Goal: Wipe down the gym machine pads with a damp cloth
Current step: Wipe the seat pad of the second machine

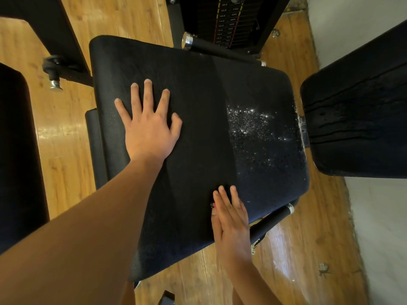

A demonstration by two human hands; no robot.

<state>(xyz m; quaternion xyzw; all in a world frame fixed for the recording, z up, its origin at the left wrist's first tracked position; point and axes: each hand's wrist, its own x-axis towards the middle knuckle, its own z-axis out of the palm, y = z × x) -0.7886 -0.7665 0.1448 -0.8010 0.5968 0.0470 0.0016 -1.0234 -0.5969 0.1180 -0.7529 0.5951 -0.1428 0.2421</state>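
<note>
Seat pad [198,102] fills frame centre, w/ wet droplets [248,122] on its right part. Left hand [149,130] rests flat at pad's left, grip spread. Right hand [231,223], lower centre, touches pad, fingers straight & pressed together.

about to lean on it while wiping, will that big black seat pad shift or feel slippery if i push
Probably stays put: the seat pad looks mounted on the machine, and the left hand lies flat on it. Its textured cover likely grips, but the droplet patch may be slick.
</note>
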